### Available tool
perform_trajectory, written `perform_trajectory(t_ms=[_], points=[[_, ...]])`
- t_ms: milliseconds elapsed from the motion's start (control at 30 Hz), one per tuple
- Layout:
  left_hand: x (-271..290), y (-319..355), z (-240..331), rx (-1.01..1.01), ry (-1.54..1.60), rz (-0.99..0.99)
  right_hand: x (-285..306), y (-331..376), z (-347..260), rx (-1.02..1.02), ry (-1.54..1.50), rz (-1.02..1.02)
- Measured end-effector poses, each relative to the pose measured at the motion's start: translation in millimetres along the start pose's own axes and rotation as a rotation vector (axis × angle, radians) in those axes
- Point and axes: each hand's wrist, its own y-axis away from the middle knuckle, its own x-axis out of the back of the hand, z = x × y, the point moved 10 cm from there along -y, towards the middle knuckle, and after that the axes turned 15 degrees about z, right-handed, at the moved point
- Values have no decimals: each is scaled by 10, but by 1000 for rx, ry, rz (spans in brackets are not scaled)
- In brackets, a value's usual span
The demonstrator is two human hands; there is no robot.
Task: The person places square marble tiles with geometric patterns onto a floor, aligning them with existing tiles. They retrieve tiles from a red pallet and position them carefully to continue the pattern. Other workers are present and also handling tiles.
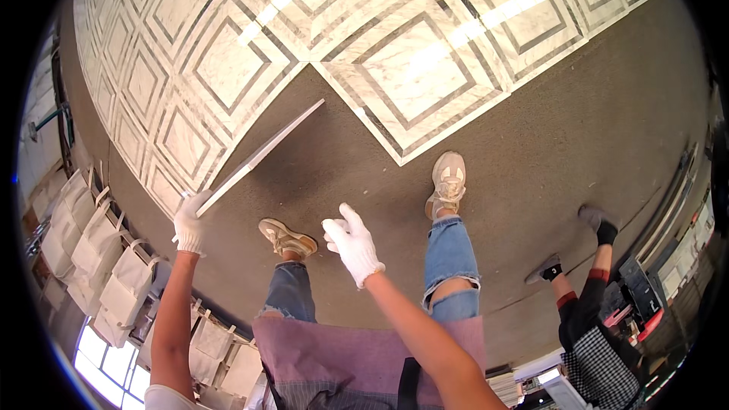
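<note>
My left hand point(190, 222), in a white glove, grips the near end of a pale tile point(262, 156). The tile is seen almost edge-on, tilted over the dark floor, its far end pointing toward the inner corner of the laid tiles. In front of my apron, my right hand point(354, 246), also gloved in white, hangs in the air with its fingers apart and nothing in it. Marble-look tiles point(414, 68) with nested grey diamond borders cover the floor ahead, ending in a stepped edge. The tile's face is hidden from view.
My shoes point(448, 175) stand on the dark floor point(531, 205), one close to a tile corner. At the right, another person's leg and shoe point(600, 222) show. White padded bundles point(121, 288) line the left side. A black and red toolbox point(644, 304) sits at far right.
</note>
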Motion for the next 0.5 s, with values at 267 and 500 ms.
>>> perform_trajectory(t_ms=[267, 500], points=[[42, -61, 206, -107, -45, 67, 31, -291, -359, 95, -85, -22], [24, -110, 236, -31, -101, 36, -363, -285, -1075, 549, 215, -83]])
